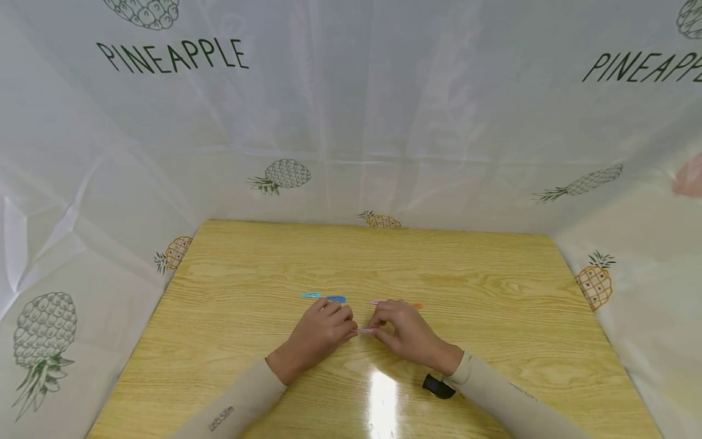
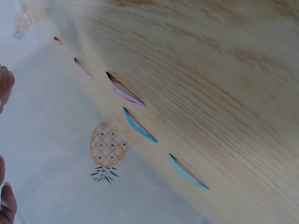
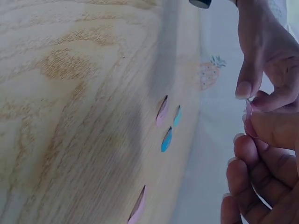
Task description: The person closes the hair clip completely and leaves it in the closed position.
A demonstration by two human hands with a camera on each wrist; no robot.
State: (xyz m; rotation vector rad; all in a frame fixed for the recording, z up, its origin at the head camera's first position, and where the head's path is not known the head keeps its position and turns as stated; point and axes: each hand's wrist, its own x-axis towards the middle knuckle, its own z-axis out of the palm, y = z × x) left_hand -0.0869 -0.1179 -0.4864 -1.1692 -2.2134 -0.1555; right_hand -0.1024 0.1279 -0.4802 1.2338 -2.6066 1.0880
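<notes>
Above the table, my left hand and right hand meet, with a small pink snap hair clip between them. My right thumb and forefinger pinch one end of it, while the left thumb and forefinger pinch the other. In the head view the fingers hide much of this clip. Beyond the hands lie a teal clip, a blue clip, a pink clip and an orange clip, partly covered. Another pink clip lies near the blue one in the left wrist view.
The wood-grain table is enclosed at the back and sides by a white sheet printed with pineapples. A black device sits at my right wrist. Light glares off the table's near part.
</notes>
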